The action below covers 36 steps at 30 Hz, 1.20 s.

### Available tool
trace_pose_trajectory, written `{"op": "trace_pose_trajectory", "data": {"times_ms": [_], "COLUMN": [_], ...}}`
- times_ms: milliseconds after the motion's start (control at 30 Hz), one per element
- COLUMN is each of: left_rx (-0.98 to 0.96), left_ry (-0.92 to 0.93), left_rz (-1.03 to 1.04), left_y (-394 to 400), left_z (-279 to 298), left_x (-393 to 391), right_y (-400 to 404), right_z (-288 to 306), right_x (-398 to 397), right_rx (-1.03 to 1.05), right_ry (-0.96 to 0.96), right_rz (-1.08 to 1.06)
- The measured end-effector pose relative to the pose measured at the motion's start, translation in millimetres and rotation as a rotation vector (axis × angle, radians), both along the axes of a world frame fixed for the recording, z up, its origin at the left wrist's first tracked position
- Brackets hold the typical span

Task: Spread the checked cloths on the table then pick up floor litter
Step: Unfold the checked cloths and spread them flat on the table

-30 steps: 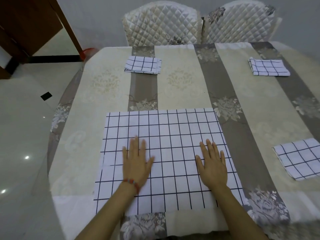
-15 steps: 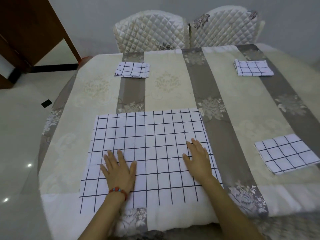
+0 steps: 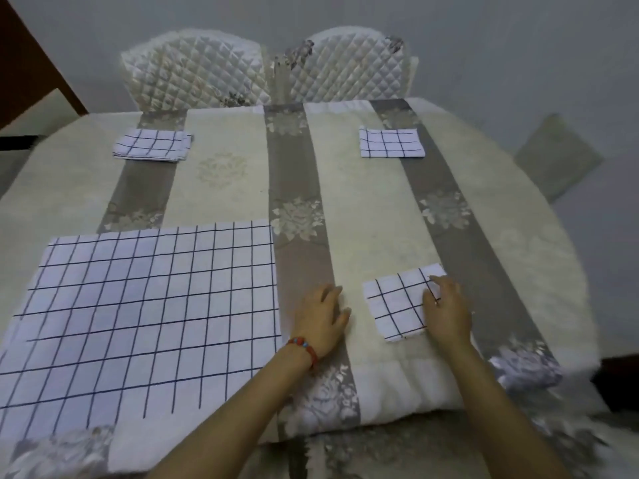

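Left hand (image 3: pixel 321 316), fingers relaxed and slightly apart, flat on the table (image 3: pixel 363 209) between the spread cloth (image 3: pixel 148 312) and the near folded cloth (image 3: pixel 397 302). Right hand (image 3: pixel 447 312), fingers curled over that folded cloth's right edge. Two more folded cloths at far left (image 3: pixel 152 145) and far right (image 3: pixel 390 143); two quilted chairs (image 3: pixel 197 70) behind.

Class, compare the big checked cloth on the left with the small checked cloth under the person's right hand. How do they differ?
The big cloth lies spread flat; the small cloth is folded. The big cloth shows many squares, the small cloth few. No hand touches the big cloth; the right hand rests on the small cloth. Both are white with dark grid lines.
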<state>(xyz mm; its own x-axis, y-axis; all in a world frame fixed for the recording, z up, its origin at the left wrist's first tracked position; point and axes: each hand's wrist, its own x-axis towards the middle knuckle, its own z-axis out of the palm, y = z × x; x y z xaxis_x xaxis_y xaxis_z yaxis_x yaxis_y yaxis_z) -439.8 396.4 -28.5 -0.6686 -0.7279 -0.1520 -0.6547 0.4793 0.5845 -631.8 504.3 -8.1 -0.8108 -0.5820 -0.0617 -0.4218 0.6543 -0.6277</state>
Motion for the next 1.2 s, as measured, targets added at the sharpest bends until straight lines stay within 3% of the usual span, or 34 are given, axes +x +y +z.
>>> {"op": "trace_pose_trajectory", "data": {"times_ms": [200, 533, 633, 767, 900, 1067, 1200], "left_rx": [-0.076, -0.017, -0.109, -0.29, -0.368, -0.301, -0.081], "left_ry": [-0.107, -0.092, 0.048, 0.298, 0.382, 0.563, 0.761], "left_rz": [0.043, 0.04, -0.007, -0.103, -0.18, -0.122, 0.017], "left_y": [16.6, 22.1, 22.8, 27.0, 25.1, 24.9, 19.2], "left_z": [-10.1, 9.7, 39.2, 92.3, 138.2, 189.7, 216.0], "left_x": [-60.2, -65.7, -78.3, -94.4, -92.8, -68.4, -45.8], "right_y": [27.2, 13.7, 10.1, 2.9, 2.4, 25.1, 56.0], "right_z": [-16.8, 6.9, 33.8, 82.5, 130.8, 181.8, 201.5], "right_x": [-43.0, -44.3, -39.3, -27.4, -10.8, 6.2, 10.1], "right_rx": [0.221, -0.132, -0.276, -0.372, -0.473, -0.563, -0.517], "right_ry": [0.073, 0.042, -0.039, 0.0, -0.013, -0.115, -0.18], "right_rz": [-0.128, -0.139, 0.012, 0.262, 0.38, 0.304, 0.294]}}
